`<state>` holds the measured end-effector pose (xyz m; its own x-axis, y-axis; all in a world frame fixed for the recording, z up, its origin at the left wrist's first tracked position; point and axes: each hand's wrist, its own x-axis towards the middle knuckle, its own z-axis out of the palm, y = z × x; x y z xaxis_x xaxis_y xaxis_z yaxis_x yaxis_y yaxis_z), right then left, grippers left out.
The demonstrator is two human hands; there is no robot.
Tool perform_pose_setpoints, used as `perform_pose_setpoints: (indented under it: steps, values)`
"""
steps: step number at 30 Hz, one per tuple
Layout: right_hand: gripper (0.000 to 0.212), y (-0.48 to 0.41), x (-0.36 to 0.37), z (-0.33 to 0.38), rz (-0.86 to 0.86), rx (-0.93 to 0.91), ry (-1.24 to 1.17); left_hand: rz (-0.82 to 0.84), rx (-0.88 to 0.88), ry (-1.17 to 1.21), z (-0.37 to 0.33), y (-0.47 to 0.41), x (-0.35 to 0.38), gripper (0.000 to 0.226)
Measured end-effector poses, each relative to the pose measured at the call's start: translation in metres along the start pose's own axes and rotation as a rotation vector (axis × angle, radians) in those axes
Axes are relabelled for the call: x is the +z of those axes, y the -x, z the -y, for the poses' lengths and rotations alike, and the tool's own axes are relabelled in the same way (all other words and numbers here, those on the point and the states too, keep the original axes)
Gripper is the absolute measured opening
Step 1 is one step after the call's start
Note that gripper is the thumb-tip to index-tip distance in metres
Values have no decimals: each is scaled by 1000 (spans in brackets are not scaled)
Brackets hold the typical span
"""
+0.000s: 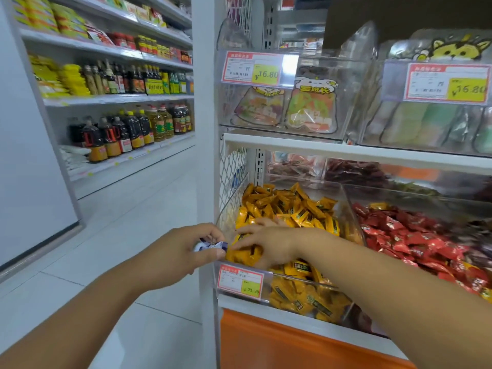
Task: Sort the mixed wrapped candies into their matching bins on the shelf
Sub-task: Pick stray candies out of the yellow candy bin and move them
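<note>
A clear bin on the lower shelf is full of yellow-orange wrapped candies. To its right a second clear bin holds red wrapped candies. My left hand is at the front left corner of the yellow bin and pinches a small white and blue wrapped candy. Inside the yellow bin's front left part, my right hand lies on the yellow candies with its fingers curled down among them; whether it holds one is hidden.
A price tag hangs on the yellow bin's front. The shelf above carries clear bins of bagged sweets with price tags. Across the white tiled aisle stand shelves of oil and sauce bottles.
</note>
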<state>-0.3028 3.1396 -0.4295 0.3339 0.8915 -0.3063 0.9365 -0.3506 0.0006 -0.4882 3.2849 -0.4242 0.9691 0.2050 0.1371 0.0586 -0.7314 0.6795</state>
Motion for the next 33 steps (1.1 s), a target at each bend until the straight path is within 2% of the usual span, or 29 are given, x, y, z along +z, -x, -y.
perform_pose_setpoints:
  steps: [2,5,10,11,13,15,17,19,23,25,28,33]
  values:
    - [49,4,-3,-17,-77,43,132,13,-19,8,0,-2,-2,3]
    - [36,15,-11,-46,-120,138,137,39,-36,-1,-1,-6,-5,4]
    - [47,28,-28,-60,-42,265,89,62,-50,8,-2,-6,-7,4]
    - [49,29,-34,-51,-69,226,91,64,-58,10,-2,-5,-7,5]
    - [49,22,-40,-20,-135,11,4,67,-83,10,-2,-5,-8,7]
    - [49,7,-35,12,-14,-185,-164,76,-99,18,-2,-5,-9,10]
    - [52,-11,-25,27,180,-217,-125,85,-108,35,0,-5,-10,10]
    - [53,-24,-19,25,232,-154,-19,95,-122,38,0,-5,-11,8]
    - [44,-29,-18,10,56,-89,172,112,-140,49,1,-6,-12,10]
    - [38,-24,-17,-8,-28,-46,185,111,-136,48,1,-6,-12,10]
    - [31,-14,-18,-30,-53,13,127,112,-133,40,0,-5,-12,8]
    - [31,-7,-25,-42,-81,65,73,118,-130,35,-1,-2,-12,8]
